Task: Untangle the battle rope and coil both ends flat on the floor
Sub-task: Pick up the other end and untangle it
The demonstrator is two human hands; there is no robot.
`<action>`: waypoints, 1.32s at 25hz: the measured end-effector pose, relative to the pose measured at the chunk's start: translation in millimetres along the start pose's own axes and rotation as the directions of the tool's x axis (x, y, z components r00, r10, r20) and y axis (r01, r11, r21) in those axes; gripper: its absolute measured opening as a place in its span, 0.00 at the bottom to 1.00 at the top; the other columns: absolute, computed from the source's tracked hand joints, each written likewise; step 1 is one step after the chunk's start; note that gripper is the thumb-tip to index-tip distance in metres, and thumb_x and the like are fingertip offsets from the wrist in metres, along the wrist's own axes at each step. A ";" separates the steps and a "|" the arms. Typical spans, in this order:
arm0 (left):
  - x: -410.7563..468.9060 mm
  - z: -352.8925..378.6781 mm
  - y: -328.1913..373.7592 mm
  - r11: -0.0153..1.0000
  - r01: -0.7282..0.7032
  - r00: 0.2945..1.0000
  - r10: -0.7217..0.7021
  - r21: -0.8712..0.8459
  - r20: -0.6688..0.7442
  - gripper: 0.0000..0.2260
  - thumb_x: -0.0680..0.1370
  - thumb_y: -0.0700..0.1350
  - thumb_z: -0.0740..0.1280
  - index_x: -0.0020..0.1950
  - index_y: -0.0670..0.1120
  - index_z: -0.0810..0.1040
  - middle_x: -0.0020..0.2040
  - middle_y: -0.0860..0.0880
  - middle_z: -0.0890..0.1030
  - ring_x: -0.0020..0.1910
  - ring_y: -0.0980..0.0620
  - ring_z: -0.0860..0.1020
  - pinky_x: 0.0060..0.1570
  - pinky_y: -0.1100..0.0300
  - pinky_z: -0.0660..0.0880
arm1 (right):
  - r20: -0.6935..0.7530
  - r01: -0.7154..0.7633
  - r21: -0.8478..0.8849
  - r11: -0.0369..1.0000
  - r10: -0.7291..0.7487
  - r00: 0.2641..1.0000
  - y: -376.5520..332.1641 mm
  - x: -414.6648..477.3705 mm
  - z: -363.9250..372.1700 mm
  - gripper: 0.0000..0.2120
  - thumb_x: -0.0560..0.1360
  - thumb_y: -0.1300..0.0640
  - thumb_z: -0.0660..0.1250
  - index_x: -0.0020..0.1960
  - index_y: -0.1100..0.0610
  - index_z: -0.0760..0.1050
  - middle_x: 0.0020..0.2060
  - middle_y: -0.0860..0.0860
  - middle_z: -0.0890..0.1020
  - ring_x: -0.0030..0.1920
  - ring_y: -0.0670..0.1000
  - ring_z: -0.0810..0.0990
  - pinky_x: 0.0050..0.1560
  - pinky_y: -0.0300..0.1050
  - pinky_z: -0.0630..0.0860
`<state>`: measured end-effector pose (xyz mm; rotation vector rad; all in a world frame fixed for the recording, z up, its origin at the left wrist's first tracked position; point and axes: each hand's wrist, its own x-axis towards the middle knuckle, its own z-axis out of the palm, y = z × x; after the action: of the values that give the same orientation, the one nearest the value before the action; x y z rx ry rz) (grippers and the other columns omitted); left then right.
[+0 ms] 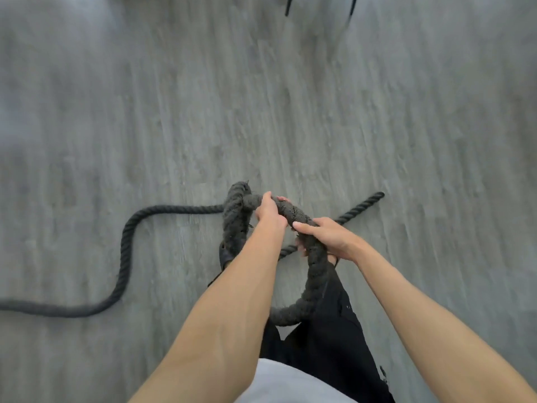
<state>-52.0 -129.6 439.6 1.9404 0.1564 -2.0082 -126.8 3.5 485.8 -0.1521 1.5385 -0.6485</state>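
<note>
Ok, I see left hand (268, 212) and right hand (329, 238), grip closed round thick black braided rope (315, 274), tail on grey plank floor (319, 112).

Thick dark battle rope (315, 266), looped, partly lifted

Floor (377, 112): grey wood-grain boards, blurred toward the left edge and the top.
Left of middle: a stretch of the dark battle rope (128, 245) lies on the floor in an S-bend, running in from the left edge.
Right of middle: another stretch lies straight, slanting up and right to its end.
Top edge: two thin dark bars (288, 5), cut off.
</note>
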 end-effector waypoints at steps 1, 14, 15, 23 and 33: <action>-2.2 14.7 -7.1 0.993 -0.114 0.988 0.117 0.028 -0.102 0.04 0.78 0.38 0.63 0.47 0.41 0.68 0.29 0.44 0.74 0.22 0.49 0.71 0.25 0.60 0.72 | -0.113 0.041 -0.187 0.982 -0.063 0.992 -1.7 8.4 -11.3 0.13 0.78 0.53 0.71 0.57 0.61 0.77 0.47 0.55 0.83 0.45 0.53 0.82 0.51 0.48 0.80; -57.1 40.2 -81.3 0.937 -0.258 0.965 0.260 -0.235 -0.020 0.19 0.80 0.56 0.63 0.60 0.42 0.71 0.47 0.39 0.77 0.32 0.41 0.80 0.38 0.49 0.79 | 0.291 0.135 -0.285 0.949 -0.048 0.955 -2.0 -2.4 -95.9 0.19 0.75 0.44 0.72 0.36 0.57 0.72 0.28 0.54 0.74 0.27 0.53 0.73 0.33 0.53 0.74; -59.1 22.3 -91.2 0.947 -0.199 0.976 0.214 -0.252 0.036 0.19 0.82 0.55 0.61 0.62 0.41 0.71 0.51 0.36 0.77 0.37 0.37 0.81 0.44 0.46 0.79 | 0.428 -0.048 -0.223 0.974 0.142 0.893 -0.9 -11.9 -98.5 0.19 0.76 0.44 0.71 0.37 0.57 0.72 0.26 0.53 0.71 0.24 0.52 0.69 0.29 0.48 0.71; -58.5 -24.9 -241.0 0.641 -0.004 0.996 0.069 -0.768 0.052 0.05 0.80 0.40 0.64 0.48 0.38 0.72 0.38 0.39 0.78 0.35 0.44 0.76 0.29 0.55 0.80 | 0.698 -0.419 -0.342 0.841 0.526 0.486 71.8 -73.7 -164.5 0.19 0.79 0.42 0.65 0.42 0.59 0.73 0.27 0.51 0.68 0.25 0.49 0.67 0.29 0.42 0.70; -78.5 -12.4 -435.0 0.610 -0.581 0.706 0.049 -0.539 -0.707 0.20 0.70 0.46 0.73 0.55 0.49 0.65 0.48 0.42 0.77 0.43 0.36 0.82 0.44 0.39 0.81 | 0.401 0.302 -0.741 0.600 0.034 0.915 226.2 -151.7 -309.0 0.13 0.68 0.46 0.72 0.39 0.56 0.76 0.33 0.54 0.82 0.34 0.53 0.80 0.40 0.56 0.79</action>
<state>-178.0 294.2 448.2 1.7826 0.6115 -0.7319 -340.0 356.0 490.7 -1.0415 1.3338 0.0245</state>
